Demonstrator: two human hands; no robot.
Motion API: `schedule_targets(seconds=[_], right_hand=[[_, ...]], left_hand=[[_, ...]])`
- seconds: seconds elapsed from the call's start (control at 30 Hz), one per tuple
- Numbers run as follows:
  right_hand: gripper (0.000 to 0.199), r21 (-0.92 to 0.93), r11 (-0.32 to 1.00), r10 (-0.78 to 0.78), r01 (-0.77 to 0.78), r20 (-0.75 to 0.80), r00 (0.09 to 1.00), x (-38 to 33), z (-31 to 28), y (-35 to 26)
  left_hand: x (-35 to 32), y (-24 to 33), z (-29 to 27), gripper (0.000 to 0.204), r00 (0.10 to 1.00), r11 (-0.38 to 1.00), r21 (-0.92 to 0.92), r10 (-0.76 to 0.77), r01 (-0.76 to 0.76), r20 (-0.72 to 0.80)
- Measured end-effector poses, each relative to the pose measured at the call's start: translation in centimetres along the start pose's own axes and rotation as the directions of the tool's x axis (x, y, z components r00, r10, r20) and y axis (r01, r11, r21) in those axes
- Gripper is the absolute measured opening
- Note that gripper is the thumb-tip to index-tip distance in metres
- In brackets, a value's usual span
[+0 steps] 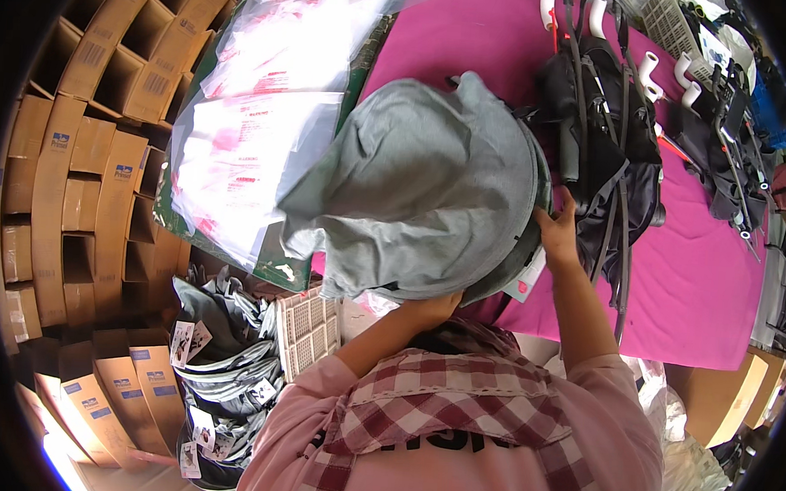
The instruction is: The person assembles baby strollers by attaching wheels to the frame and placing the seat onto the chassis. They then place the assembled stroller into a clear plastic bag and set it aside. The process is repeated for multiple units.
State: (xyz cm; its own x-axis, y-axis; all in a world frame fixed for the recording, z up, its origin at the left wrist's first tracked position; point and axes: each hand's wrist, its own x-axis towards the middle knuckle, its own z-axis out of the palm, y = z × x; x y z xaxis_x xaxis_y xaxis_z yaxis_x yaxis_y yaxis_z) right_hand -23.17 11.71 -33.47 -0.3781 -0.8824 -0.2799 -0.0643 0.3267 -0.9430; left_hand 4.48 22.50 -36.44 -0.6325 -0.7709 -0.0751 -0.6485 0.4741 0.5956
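Observation:
A grey fabric canopy (432, 176) with a curved, stiff-looking rim lies loosely bunched in front of me, over the pink table cover. My right hand (559, 226) grips its right rim, thumb and fingers around the edge. At the near edge, my left hand (436, 312) holds the rim from below, its fingertips partly hidden by the cloth. A white tag or card (524, 281) shows under the rim near my right wrist. Just right of the canopy lies a folded black frame with dark fabric and straps (599, 123).
Clear plastic bags with red print (261, 141) are stacked on a green board (294, 274) at left. More frames with white curved tubes (686, 79) occupy the pink-covered table (701, 297). Grey tagged canopies (227, 361) are piled lower left, beside a pale plastic crate (308, 330). Cardboard boxes (104, 159) line the left.

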Motion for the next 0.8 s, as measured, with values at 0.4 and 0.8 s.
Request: schedule_targets(seconds=[0.4, 0.8], right_hand=[[0.072, 0.573, 0.743, -0.405, 0.345, -0.026, 0.914, -6.8, 0.3, -18.5], [0.044, 0.811, 0.464, -0.244, 0.356, -0.270, 0.931, -10.9, -7.6, -21.7]], left_hand=[[-10.2, -3.2, -11.9, 0.084, 0.952, 0.052, -0.951, -0.048, 0.306, 0.304], [-5.1, 3.2, -22.7, 0.094, 1.000, 0.080, -0.997, -0.009, 0.007, 0.006]])
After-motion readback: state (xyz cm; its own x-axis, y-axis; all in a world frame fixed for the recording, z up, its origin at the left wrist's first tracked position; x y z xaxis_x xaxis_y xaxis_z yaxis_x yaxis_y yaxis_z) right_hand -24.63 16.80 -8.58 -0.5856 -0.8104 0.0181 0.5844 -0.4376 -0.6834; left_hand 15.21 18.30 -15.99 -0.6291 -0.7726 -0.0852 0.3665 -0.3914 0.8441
